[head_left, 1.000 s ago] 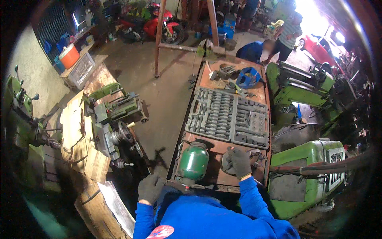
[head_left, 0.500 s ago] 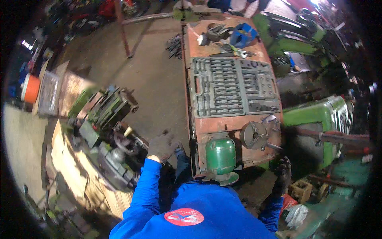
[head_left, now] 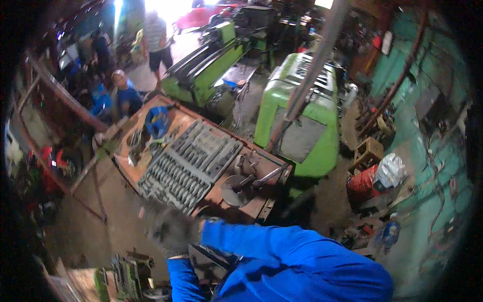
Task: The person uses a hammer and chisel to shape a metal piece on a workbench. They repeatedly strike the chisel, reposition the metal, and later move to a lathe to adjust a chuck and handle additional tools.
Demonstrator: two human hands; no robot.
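My two dark-gloved hands meet in front of the near left corner of an orange-topped bench (head_left: pixel 229 194). My right arm reaches across my body to the left, and the right hand (head_left: pixel 187 232) overlaps my left hand (head_left: pixel 168 246). Motion smears both gloves, so their fingers and anything between them cannot be made out. Closest to them lies an open grey socket set case (head_left: pixel 173 173) with rows of sockets and bits. To its right on the bench are a round metal chuck (head_left: pixel 235 191) and a metal bar (head_left: pixel 271 175).
A blue container (head_left: pixel 157 122) stands at the bench's far end. Beyond the bench are a green lathe (head_left: pixel 201 73) and a green machine housing (head_left: pixel 322 131). Two people, one standing (head_left: pixel 155 40) and one low down (head_left: pixel 127 93), are behind it. A red bucket (head_left: pixel 363 183) sits at right.
My view has swung to the right. My right hand has come from the right side across to my left hand. The green bench grinder has gone out of sight.
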